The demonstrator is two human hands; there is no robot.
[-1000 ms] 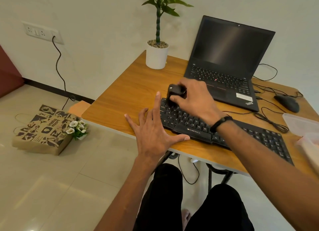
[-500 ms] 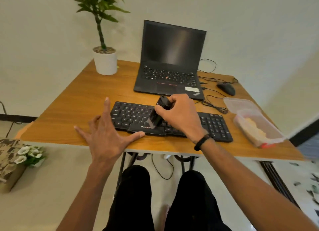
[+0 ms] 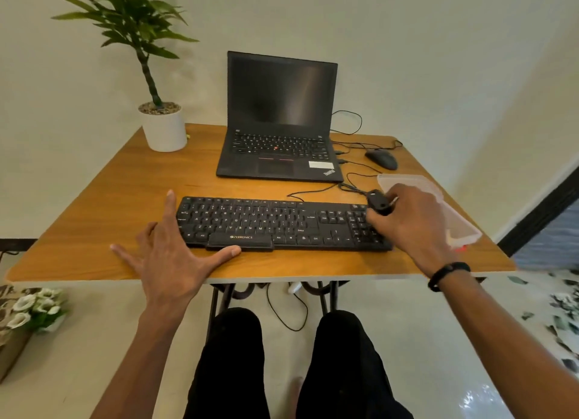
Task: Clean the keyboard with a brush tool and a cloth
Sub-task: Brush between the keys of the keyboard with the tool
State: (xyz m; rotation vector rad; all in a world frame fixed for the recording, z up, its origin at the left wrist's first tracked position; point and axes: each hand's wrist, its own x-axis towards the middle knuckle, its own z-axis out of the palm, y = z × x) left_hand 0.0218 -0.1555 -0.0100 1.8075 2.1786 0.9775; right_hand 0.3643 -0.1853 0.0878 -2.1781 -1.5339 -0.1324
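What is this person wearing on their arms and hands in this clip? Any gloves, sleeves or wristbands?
No gloves and no sleeves show: both forearms are bare up to the frame edge. The left hand has nothing on it or its wrist. The right hand is bare too, but its wrist carries a slim black band, like a fitness tracker. No rings are visible on either hand.

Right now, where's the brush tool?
Head view: the brush tool is in the right hand, over the numpad end of the keyboard, just left of the clear plastic container.
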